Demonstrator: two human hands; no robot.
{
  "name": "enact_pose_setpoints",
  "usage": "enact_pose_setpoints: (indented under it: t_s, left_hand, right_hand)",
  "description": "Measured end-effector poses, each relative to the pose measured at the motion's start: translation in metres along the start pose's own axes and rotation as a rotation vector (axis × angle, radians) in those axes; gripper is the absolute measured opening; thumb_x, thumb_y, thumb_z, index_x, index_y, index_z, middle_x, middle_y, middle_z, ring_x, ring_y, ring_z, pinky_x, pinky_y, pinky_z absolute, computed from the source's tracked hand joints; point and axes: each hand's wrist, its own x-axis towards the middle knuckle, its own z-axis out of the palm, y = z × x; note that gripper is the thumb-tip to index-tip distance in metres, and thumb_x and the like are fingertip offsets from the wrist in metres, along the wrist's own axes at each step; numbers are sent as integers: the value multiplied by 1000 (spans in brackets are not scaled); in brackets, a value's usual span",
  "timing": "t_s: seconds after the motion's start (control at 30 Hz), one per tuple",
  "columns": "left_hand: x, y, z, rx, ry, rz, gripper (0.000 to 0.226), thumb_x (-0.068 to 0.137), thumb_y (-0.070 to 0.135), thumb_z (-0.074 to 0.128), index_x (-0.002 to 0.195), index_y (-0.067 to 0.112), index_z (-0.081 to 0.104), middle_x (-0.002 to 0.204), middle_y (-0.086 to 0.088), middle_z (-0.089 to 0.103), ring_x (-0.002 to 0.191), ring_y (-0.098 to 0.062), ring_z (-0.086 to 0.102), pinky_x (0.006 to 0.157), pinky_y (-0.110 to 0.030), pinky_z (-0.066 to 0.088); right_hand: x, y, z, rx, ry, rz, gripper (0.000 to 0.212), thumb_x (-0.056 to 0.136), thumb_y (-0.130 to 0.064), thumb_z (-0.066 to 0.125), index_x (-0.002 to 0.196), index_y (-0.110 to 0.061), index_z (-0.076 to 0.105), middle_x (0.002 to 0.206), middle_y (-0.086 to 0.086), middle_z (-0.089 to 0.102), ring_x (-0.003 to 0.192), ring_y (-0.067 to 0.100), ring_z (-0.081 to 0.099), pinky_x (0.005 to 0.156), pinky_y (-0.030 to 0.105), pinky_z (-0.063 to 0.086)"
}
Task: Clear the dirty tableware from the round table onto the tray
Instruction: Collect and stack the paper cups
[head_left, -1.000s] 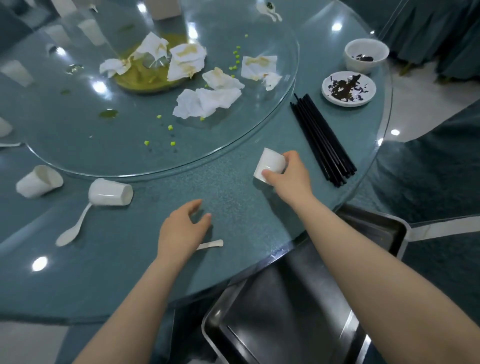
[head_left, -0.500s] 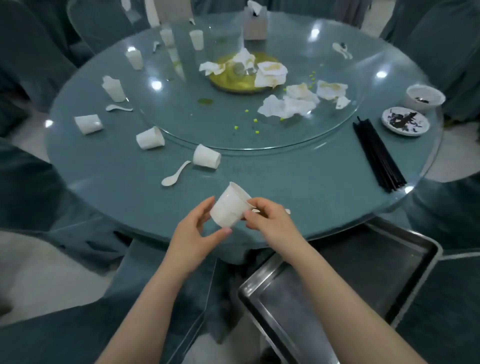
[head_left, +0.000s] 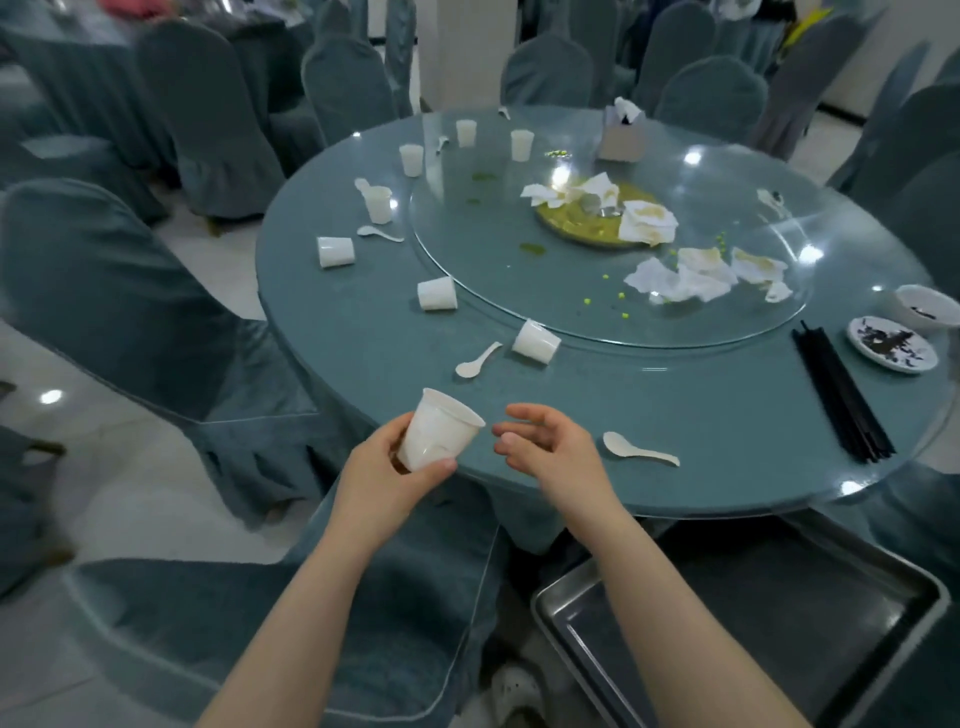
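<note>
Held cup: a white cup (head_left: 439, 436) is gripped in the left hand (head_left: 387, 475), tilted with its mouth up and to the right, over the near edge of the round table (head_left: 675, 426).
Left hand: the fingers are curled round the lower half of the cup, and the thumb is laid across its front near the base.
Right hand: the right hand (head_left: 553, 449) is seen just beside the cup, apart from it; the fingers are loosely bent and nothing is grasped.
Nearest spoon: a white spoon (head_left: 639, 451) is laid on the table just right of the right hand.
Other cups: three cups are tipped on their sides along the left arc, the nearest (head_left: 536, 341) at the turntable's rim with a second spoon (head_left: 478, 360) beside it; more cups are stood upright farther back.
Glass turntable (head_left: 493, 249): crumpled napkins (head_left: 696, 275) and a yellow-green spill are spread over it.
Right side: black chopsticks (head_left: 841, 395) are bundled near a stained saucer (head_left: 892, 344) and a small bowl (head_left: 927, 307).
Tray: a metal tray (head_left: 883, 587) is placed below the table's near right edge.
</note>
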Motion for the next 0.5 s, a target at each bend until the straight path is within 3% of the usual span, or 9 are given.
enact_pose_setpoints:
  t_s: [0.07, 0.23, 0.37, 0.5]
  left_hand:
    - [10, -5, -5, -14, 26, -27, 50, 71, 14, 82, 114, 30, 61, 103, 15, 69, 95, -6, 66, 86, -30, 53]
    - [43, -13, -9, -11, 120, -106, 45, 71, 15, 82, 91, 48, 58, 86, 35, 66, 82, 10, 63, 74, -20, 48]
    - [63, -20, -11, -10, 188, -185, 45, 72, 15, 81, 93, 48, 58, 89, 34, 67, 85, 9, 64, 76, -21, 49]
    - [73, -28, -17, -30, 285, -270, 41, 74, 16, 79, 96, 45, 59, 91, 30, 69, 87, 6, 66, 74, -19, 49]
  right_hand:
    - [18, 1, -5, -41, 31, 6, 24, 85, -4, 65, 104, -20, 62, 94, -1, 73, 83, 11, 68, 77, 23, 55]
    - [91, 11, -29, -289, 140, -9, 20, 82, -11, 69, 96, -24, 64, 90, -4, 70, 81, 8, 65, 72, 16, 48]
    - [162, 20, -44, -461, 164, -8, 22, 80, -12, 67, 98, -23, 61, 85, -9, 66, 81, 13, 63, 71, 20, 44]
    - [229, 28, -48, -761, 193, -120, 42, 81, -19, 67, 121, -16, 57, 116, 1, 60, 105, 20, 56, 86, 27, 40]
